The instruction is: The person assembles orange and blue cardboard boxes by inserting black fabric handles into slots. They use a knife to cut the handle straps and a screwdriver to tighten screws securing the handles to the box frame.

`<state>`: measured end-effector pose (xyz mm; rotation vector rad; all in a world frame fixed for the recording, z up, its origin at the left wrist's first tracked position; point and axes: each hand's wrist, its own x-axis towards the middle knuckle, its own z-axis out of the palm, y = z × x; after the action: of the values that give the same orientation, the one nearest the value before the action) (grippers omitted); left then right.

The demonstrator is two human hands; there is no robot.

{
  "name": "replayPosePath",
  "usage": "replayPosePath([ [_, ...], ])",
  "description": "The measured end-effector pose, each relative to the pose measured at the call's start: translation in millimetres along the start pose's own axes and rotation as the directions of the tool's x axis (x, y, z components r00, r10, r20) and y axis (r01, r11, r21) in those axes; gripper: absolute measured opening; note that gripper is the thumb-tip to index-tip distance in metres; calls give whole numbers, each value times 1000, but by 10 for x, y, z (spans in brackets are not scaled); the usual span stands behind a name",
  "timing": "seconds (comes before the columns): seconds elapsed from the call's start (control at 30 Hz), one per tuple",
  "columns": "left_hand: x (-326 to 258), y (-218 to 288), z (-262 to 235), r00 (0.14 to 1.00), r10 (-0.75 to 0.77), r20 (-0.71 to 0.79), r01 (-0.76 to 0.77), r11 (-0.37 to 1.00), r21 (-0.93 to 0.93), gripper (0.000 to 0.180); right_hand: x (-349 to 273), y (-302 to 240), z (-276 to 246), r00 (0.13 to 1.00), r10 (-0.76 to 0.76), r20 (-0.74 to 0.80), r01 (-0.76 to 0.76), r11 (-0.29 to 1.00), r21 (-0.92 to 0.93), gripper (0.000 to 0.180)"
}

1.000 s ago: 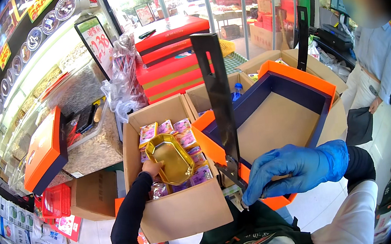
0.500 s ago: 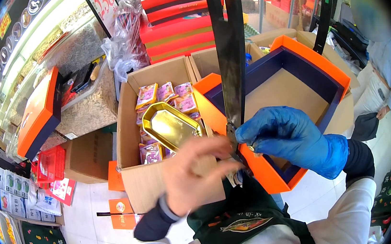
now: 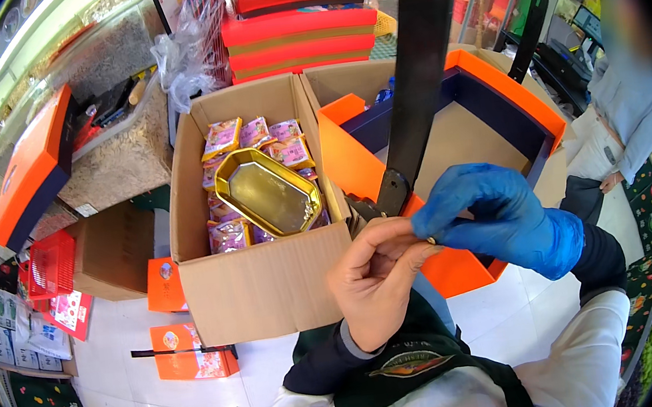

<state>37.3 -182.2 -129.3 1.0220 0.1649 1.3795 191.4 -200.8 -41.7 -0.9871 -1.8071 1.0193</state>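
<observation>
My bare left hand (image 3: 379, 278) is closed in a pinch, its fingertips meeting those of my right hand. My right hand (image 3: 492, 217) wears a blue glove, and its thumb and fingers pinch together. Between the fingertips shows a tiny brownish-gold bit (image 3: 431, 240), too small to name. Just left of them, a gold octagonal tray (image 3: 270, 194) with a few crumbs at one end lies on several pink and yellow packets (image 3: 291, 154). These packets fill an open cardboard carton (image 3: 271, 282). Under my right hand is an orange box (image 3: 462, 272) with a dark blue inner wall.
A black upright bar (image 3: 423, 56) stands in front of my hands. Red boxes (image 3: 298, 26) are stacked at the back. An orange lid (image 3: 36, 168) leans at the left, above a red basket (image 3: 51, 263). Orange boxes (image 3: 190, 351) lie on the floor. A person (image 3: 613, 114) is at the right.
My left hand, blurred and spread before, has moved right and closed against my right fingertips. My right hand stays pinched. The view has shifted a little, moving the carton left and upward.
</observation>
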Motion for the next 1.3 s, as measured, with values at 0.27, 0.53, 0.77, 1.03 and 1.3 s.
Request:
replayPosePath([
  [0.27, -2, -112, -44, 994, -3, 109, 20, 988, -155, 18, -13, -35, -17, 999, -33, -10, 31, 983, -180, 27],
  [0.53, 128, -169, -292, 971, 112, 212, -115, 993, 3, 22, 23, 25, 53, 979, 128, -158, -141, 987, -73, 15],
  [0.77, 306, -168, -606, 985, 75, 154, -90, 992, 90, 18, -80, -47, -354, 938, 193, -286, -221, 973, -68, 7],
  [1.03, 321, -277, -637, 988, 63, 144, -73, 995, 63, 15, 94, 232, -505, 727, 394, -562, -419, 903, 91, 54],
  [1.3, 274, -230, -459, 997, -75, -7, 74, 994, -85, 18, 220, -11, -325, 782, 525, -336, -501, 850, 164, 40],
])
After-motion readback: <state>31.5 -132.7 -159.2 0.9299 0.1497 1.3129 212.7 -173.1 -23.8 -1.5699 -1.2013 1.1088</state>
